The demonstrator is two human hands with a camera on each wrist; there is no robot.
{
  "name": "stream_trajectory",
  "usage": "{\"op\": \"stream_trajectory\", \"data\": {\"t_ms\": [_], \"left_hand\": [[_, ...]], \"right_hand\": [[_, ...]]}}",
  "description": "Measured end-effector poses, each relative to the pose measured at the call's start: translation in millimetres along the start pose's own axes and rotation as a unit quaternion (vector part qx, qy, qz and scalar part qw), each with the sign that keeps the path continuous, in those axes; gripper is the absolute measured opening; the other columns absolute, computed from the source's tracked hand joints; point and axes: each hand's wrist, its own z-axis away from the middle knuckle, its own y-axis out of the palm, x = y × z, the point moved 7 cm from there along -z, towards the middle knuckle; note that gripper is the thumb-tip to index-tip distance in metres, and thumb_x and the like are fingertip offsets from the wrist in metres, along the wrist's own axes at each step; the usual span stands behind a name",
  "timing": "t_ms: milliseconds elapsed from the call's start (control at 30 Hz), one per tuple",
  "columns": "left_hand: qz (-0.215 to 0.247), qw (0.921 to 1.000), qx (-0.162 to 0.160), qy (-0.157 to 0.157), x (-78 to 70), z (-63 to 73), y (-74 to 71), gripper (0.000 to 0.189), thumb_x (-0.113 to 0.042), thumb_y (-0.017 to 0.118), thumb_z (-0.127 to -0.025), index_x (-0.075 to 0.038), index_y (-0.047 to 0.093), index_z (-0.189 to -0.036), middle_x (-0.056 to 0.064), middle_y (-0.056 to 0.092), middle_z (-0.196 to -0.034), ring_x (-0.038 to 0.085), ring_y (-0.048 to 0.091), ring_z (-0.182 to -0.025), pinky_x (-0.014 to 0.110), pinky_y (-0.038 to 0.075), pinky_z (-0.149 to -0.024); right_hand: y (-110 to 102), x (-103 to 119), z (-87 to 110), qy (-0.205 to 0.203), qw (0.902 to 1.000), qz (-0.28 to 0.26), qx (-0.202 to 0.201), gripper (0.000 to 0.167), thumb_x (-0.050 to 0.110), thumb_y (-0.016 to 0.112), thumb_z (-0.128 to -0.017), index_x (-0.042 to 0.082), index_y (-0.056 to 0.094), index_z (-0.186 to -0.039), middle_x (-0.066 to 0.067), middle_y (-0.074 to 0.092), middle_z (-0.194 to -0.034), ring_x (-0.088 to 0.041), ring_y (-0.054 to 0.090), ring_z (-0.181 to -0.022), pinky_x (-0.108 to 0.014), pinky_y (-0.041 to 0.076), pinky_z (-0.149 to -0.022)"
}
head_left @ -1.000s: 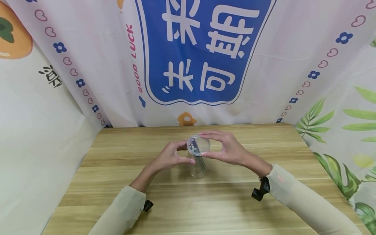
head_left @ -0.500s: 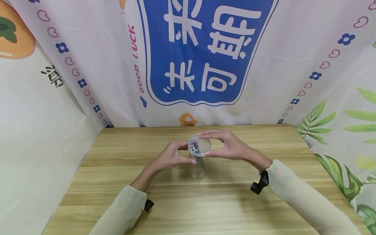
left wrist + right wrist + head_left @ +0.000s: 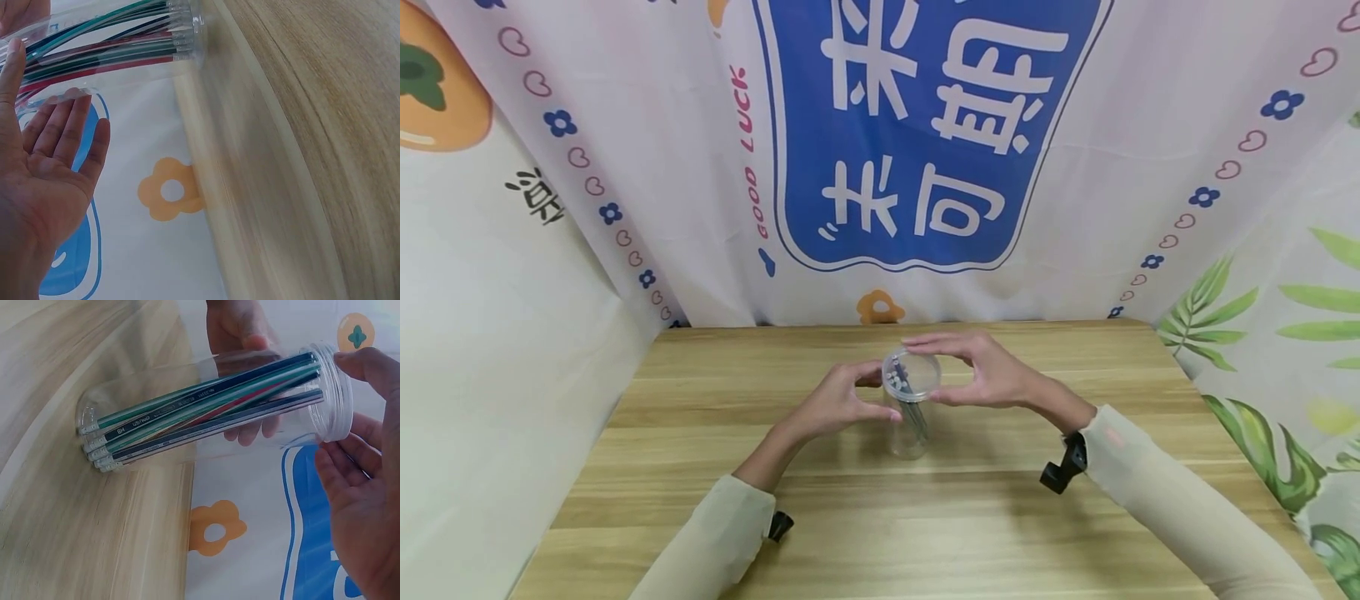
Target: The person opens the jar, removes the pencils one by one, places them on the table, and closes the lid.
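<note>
A tall clear plastic jar (image 3: pixel 904 446) stands upright on the wooden table. Inside it several pencils (image 3: pixel 206 412) lean together, mostly green and dark, some red, with pale ends at the jar's bottom. My left hand (image 3: pixel 835 402) grips the upper body of the jar from the left, thumb on the near side and fingers round the far side. On top sits a clear round lid (image 3: pixel 341 394), whose rim my right hand (image 3: pixel 988 375) holds between thumb and fingers. The lid covers the jar's mouth.
The wooden table (image 3: pixel 880 533) reaches back to a printed cloth (image 3: pixel 700 208) that hangs behind it. More cloth (image 3: pixel 1262 350) with leaf patterns hangs along the right side. A small black device (image 3: pixel 1063 468) is strapped to the right wrist.
My right fingertips have shifted slightly along the lid's rim, the thumb rightward at the near side and the forefinger leftward at the far side. My left hand keeps its grip on the jar.
</note>
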Motion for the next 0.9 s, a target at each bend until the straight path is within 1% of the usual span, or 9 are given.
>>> {"op": "stream_trajectory", "data": {"t_ms": [67,167,300,433,567,733,900], "left_hand": [[-0.002,1.0,-0.001,0.0,-0.3,0.0,-0.1,0.07,-0.029,0.094,-0.083,-0.006,0.065,-0.143,0.008,0.07,-0.139,0.028,0.068,-0.125,0.047,0.055,-0.111],[-0.005,1.0,-0.002,0.0,-0.8,-0.2,-0.1,0.07,-0.029,0.094,-0.083,-0.006,0.065,-0.142,0.008,0.07,-0.139,0.028,0.068,-0.124,0.046,0.056,-0.11],[-0.011,0.9999,-0.005,0.0,-1.1,-0.6,0.0,0.069,-0.028,0.094,-0.082,-0.006,0.066,-0.141,0.008,0.071,-0.138,0.027,0.069,-0.123,0.045,0.056,-0.109],[-0.012,0.9999,-0.006,0.001,-1.4,-0.7,0.2,0.069,-0.027,0.094,-0.082,-0.005,0.066,-0.14,0.009,0.071,-0.137,0.028,0.069,-0.123,0.046,0.056,-0.109],[-0.011,0.9999,-0.006,0.0,-0.8,-0.1,0.3,0.068,-0.028,0.094,-0.082,-0.004,0.066,-0.14,0.009,0.071,-0.137,0.029,0.069,-0.123,0.047,0.056,-0.109],[-0.006,1.0,-0.007,-0.001,-0.1,0.4,0.3,0.068,-0.027,0.094,-0.082,-0.004,0.066,-0.14,0.01,0.071,-0.137,0.029,0.069,-0.123,0.048,0.056,-0.11],[0.002,1.0,-0.006,-0.001,0.5,0.3,0.9,0.068,-0.026,0.094,-0.082,-0.004,0.066,-0.139,0.01,0.072,-0.136,0.03,0.07,-0.122,0.05,0.056,-0.109]], "right_hand": [[-2,5,0.7,-0.018,0.9995,0.022,-0.011,0.067,0.012,0.091,-0.082,0.003,0.065,-0.143,-0.013,0.06,-0.152,-0.034,0.058,-0.14,-0.052,0.05,-0.115],[-5,12,2.9,-0.037,0.9969,0.055,-0.041,0.068,0.014,0.094,-0.078,0.002,0.067,-0.139,-0.013,0.064,-0.147,-0.032,0.061,-0.136,-0.052,0.051,-0.115],[-7,20,7.7,-0.046,0.99,0.104,-0.083,0.065,0.018,0.097,-0.074,0.001,0.071,-0.131,-0.013,0.07,-0.137,-0.031,0.067,-0.126,-0.05,0.055,-0.11],[-5,23,12.8,-0.046,0.9839,0.135,-0.108,0.06,0.02,0.098,-0.073,-0.001,0.073,-0.124,-0.014,0.074,-0.127,-0.03,0.072,-0.118,-0.046,0.06,-0.103],[-2,23,16.3,-0.034,0.9826,0.137,-0.121,0.058,0.021,0.097,-0.075,0.0,0.074,-0.123,-0.014,0.075,-0.124,-0.028,0.072,-0.115,-0.044,0.061,-0.101],[0,23,17.4,-0.02,0.982,0.131,-0.135,0.057,0.02,0.098,-0.074,0.0,0.074,-0.123,-0.013,0.076,-0.123,-0.027,0.074,-0.112,-0.043,0.062,-0.1],[1,20,17.2,-0.008,0.9825,0.125,-0.138,0.057,0.022,0.097,-0.076,-0.001,0.074,-0.123,-0.013,0.076,-0.122,-0.026,0.075,-0.11,-0.043,0.063,-0.099]]}}
